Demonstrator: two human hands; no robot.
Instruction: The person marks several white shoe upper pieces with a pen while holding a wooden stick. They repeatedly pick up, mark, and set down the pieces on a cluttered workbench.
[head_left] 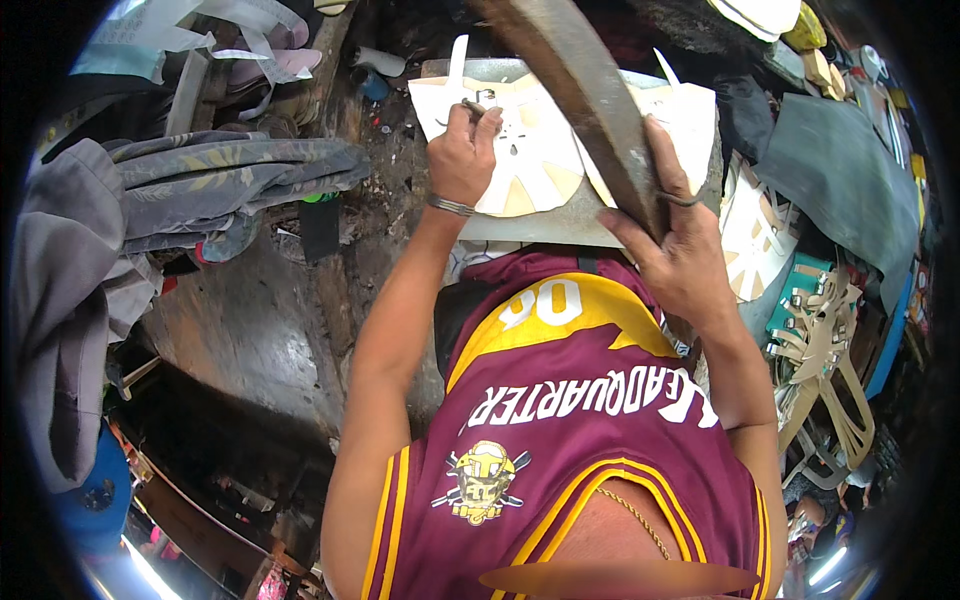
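Observation:
My left hand (465,155) is closed, thumb and fingers pinching a small dark metal tool (474,106) that looks like a punch. It stands over a white cut-out sheet piece (532,125) with beige triangular areas, small holes and a narrow strap. In my right hand (675,240) is a long, thick brown bar (590,90), worn and slightly blurred, slanting up and left above the work. Partly hidden behind the bar is a second white piece (688,125). Both pieces lie on a grey metal-looking board (550,228) near my lap.
On the right are more white cut-outs (750,235), beige strappy pieces with buckles (815,310) and a dark grey-green sheet (835,180). Grey cloth (70,290) hangs at the left beside the worn wooden bench (250,310). A small blue container (373,84) stands beyond my left hand.

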